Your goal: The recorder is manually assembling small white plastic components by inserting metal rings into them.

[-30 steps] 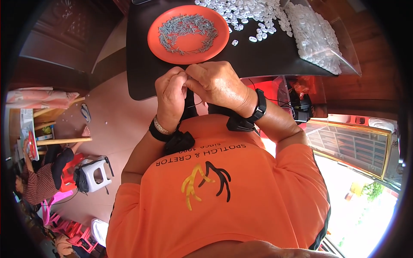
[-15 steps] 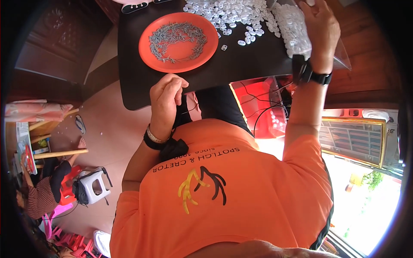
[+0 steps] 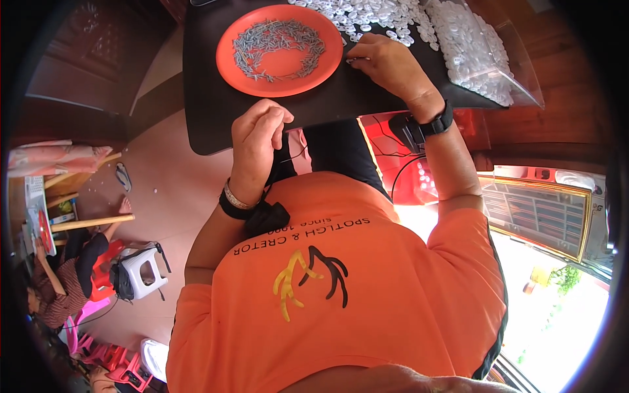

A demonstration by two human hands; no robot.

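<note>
Pinching a small pale piece [image 3: 358, 59] right of the orange plate [image 3: 226, 60]
The right hand [image 3: 395, 67] gripped it between fingers; a loose pinch could have dropped it onto the bench [image 3: 208, 112]. The left hand [image 3: 257, 136] was curled, contents unclear.

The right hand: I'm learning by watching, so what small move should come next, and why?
Probably bring the right hand toward the left hand: its fingers appear pinched on a small pale piece beside the orange plate, while the left hand is curled near the black table's edge. Whether the left hand holds anything is hidden.
</note>
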